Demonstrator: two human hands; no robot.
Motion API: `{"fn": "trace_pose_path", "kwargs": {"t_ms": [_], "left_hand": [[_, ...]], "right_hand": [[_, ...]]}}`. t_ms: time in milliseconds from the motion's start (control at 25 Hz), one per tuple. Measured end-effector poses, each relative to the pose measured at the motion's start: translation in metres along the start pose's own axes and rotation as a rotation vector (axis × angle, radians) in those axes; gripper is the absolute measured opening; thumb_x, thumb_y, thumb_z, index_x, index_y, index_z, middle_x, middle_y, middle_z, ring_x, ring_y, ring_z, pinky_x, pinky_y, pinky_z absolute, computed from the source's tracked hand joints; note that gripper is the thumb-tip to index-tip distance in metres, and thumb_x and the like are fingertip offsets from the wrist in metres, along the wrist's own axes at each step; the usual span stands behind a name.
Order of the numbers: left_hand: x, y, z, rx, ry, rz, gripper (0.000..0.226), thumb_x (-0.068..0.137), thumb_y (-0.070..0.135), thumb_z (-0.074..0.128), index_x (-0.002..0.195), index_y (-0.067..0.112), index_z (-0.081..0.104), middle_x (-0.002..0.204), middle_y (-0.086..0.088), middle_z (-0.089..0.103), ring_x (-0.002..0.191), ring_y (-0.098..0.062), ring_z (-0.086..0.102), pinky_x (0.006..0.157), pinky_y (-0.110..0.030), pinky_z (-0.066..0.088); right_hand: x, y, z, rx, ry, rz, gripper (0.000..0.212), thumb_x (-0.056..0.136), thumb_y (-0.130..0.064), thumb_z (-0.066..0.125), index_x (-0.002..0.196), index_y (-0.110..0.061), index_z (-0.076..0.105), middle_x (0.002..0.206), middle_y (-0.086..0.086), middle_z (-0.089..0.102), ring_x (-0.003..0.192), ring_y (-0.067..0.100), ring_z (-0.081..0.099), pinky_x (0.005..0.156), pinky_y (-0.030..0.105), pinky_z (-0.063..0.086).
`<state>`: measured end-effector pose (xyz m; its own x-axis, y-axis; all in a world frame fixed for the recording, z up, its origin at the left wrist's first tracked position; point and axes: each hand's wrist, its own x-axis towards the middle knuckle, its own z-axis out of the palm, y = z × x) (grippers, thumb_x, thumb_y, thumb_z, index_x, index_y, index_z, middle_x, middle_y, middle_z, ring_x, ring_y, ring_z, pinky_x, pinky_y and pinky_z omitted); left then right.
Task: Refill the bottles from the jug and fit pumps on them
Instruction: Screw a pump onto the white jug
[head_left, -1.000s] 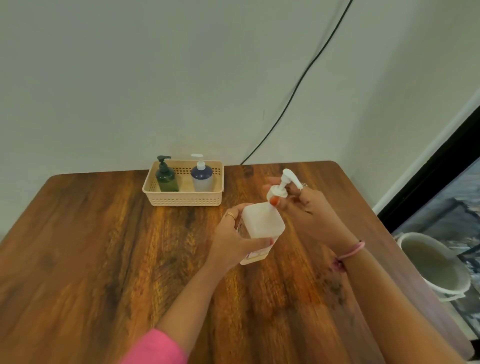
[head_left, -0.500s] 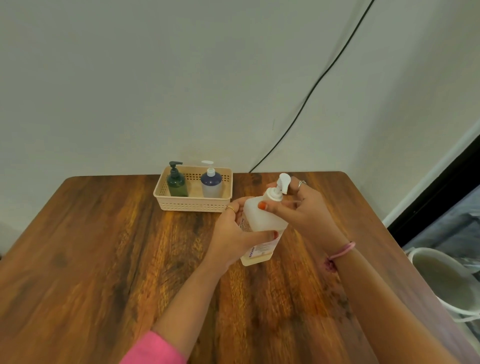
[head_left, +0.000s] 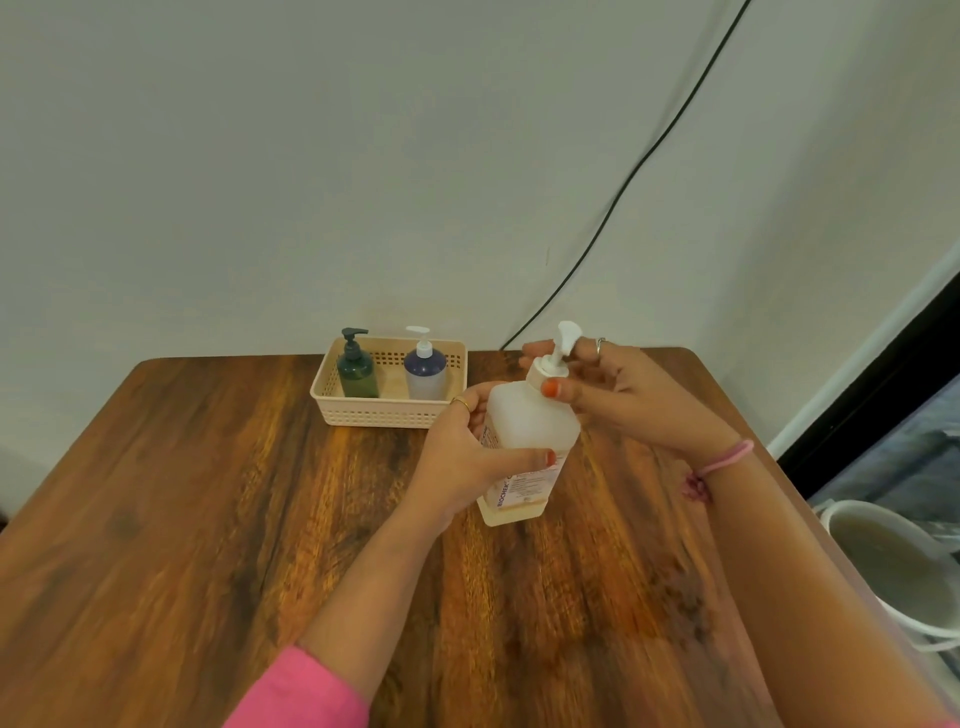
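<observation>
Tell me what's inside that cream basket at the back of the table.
The basket holds two upright pump bottles: a dark green bottle on the left and a bottle with a blue top and white pump on the right. Its front wall hides their bases and the basket floor.

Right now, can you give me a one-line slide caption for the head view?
Left hand steadies the white bottle on the wooden table while the right hand pinches its pump collar.
</observation>
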<state>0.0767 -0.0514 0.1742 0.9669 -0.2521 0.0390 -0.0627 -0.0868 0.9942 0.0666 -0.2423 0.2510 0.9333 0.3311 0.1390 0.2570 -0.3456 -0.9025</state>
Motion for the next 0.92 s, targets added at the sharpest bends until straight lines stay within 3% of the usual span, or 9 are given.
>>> {"fn": "trace_pose_path", "kwargs": {"t_ms": [120,240,400,520,680,800,920], "left_hand": [[0.002,0.006,-0.002,-0.014,0.001,0.002,0.069,0.046,0.034,0.093,0.102,0.045,0.055,0.094,0.029,0.064,0.089,0.015,0.058,0.066,-0.012,0.051],[0.004,0.013,-0.002,-0.005,0.006,0.021,0.068,0.044,0.037,0.092,0.1,0.047,0.055,0.094,0.032,0.063,0.088,0.016,0.057,0.064,-0.009,0.05],[0.004,0.019,-0.004,-0.005,0.023,0.04,0.067,0.047,0.034,0.093,0.1,0.046,0.054,0.1,0.023,0.062,0.088,0.019,0.055,0.062,-0.005,0.047],[0.003,0.02,-0.004,-0.006,0.03,0.05,0.066,0.048,0.032,0.093,0.1,0.046,0.054,0.103,0.021,0.062,0.088,0.019,0.054,0.062,-0.003,0.046],[0.002,0.02,-0.004,-0.006,0.03,0.052,0.067,0.047,0.033,0.093,0.101,0.045,0.055,0.102,0.02,0.063,0.088,0.017,0.056,0.062,-0.005,0.047],[0.002,0.019,-0.004,0.006,0.033,0.049,0.066,0.047,0.034,0.093,0.099,0.049,0.054,0.097,0.025,0.063,0.087,0.018,0.056,0.061,-0.007,0.048],[0.001,0.019,-0.004,0.021,0.017,0.054,0.065,0.047,0.036,0.091,0.098,0.05,0.053,0.094,0.035,0.061,0.088,0.019,0.055,0.06,-0.007,0.048]], "right_hand": [[0.003,-0.009,-0.007,0.06,-0.025,-0.044,0.033,0.091,-0.018,0.058,0.124,-0.024,0.057,0.116,-0.019,0.067,0.112,0.004,0.061,0.083,0.017,0.051],[0.008,-0.012,-0.006,0.079,-0.032,-0.052,0.031,0.09,-0.018,0.058,0.121,-0.022,0.059,0.122,-0.014,0.065,0.116,0.006,0.059,0.088,0.018,0.049],[0.01,-0.014,-0.005,-0.01,-0.028,-0.069,0.028,0.09,-0.019,0.06,0.118,-0.024,0.061,0.122,-0.014,0.064,0.114,0.003,0.059,0.089,0.017,0.049],[0.01,-0.012,-0.001,-0.039,0.047,-0.065,0.03,0.087,-0.017,0.066,0.117,-0.019,0.062,0.115,-0.01,0.067,0.108,0.004,0.062,0.088,0.019,0.05],[0.01,-0.007,0.009,-0.014,0.187,-0.066,0.036,0.077,-0.024,0.074,0.11,-0.015,0.065,0.103,-0.001,0.069,0.095,0.007,0.065,0.076,0.019,0.052],[0.005,-0.003,0.004,0.031,0.113,-0.049,0.05,0.075,-0.03,0.072,0.122,-0.018,0.059,0.112,-0.002,0.068,0.105,0.008,0.063,0.083,0.025,0.053],[0.0,0.001,0.0,0.043,0.047,-0.09,0.05,0.082,-0.021,0.068,0.13,-0.016,0.054,0.123,-0.002,0.065,0.114,0.013,0.06,0.093,0.029,0.051]]}}
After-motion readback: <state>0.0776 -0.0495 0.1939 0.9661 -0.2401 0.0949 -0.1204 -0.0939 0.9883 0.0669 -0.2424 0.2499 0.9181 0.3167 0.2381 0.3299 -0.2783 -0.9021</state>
